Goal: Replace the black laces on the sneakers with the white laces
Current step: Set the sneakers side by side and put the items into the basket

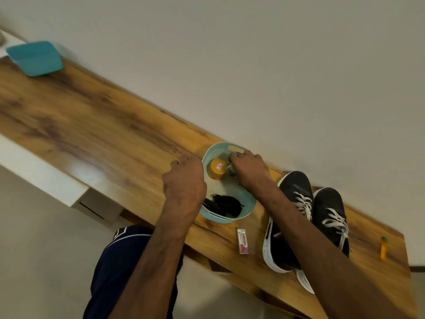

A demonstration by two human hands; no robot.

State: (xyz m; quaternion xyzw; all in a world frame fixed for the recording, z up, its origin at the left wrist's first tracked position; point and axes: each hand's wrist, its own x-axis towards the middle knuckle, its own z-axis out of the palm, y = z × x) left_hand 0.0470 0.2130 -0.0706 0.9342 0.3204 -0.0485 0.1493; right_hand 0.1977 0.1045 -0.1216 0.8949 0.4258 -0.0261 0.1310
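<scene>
On the long wooden table (92, 125), the left hand (184, 180) curls over the left rim of a pale teal perforated plastic basket (220, 218). The right hand (249, 169) dips inside beside a round orange tub (216, 171) (its grasp is hidden). Loose black laces (226, 203) lie in the basket. The black sneakers (296, 187) stand nearby, threaded with white laces (303, 203).

Two sneakers (295, 189) (328, 201), one basket (230, 221), two hands (184, 180) (249, 171)

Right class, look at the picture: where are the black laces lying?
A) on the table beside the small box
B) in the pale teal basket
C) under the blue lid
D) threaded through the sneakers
B: the black laces lie bundled in the near end of the basket, while the sneakers carry white laces.
</scene>
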